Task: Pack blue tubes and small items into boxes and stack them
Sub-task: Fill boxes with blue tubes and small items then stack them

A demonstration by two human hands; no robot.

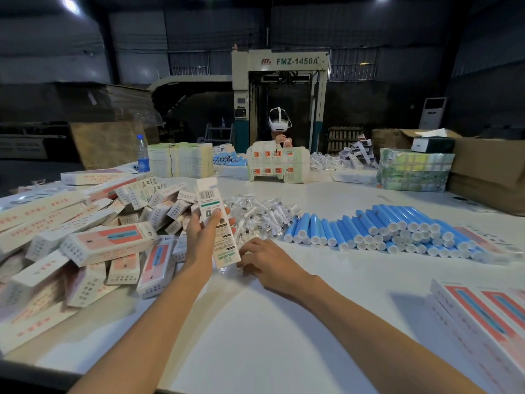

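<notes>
My left hand [202,237] grips a long white box [217,223] with a barcode, held upright and tilted above the table. Fingers of my right hand [267,260] curl at the box's lower end, touching its bottom flap. Behind the box lies a heap of small items in clear wrappers [261,214]. Rows of blue tubes with white caps [392,228] are stacked to the right of them. A large pile of packed white and pink boxes [93,240] fills the left of the white table [270,322].
Flat unfolded boxes [483,317] lie at the right front. Across the table a person in a headset [279,129] works behind a carton stack [278,166]. A water bottle [143,153], paper stacks [181,159] and cardboard boxes [488,177] stand at the far edge.
</notes>
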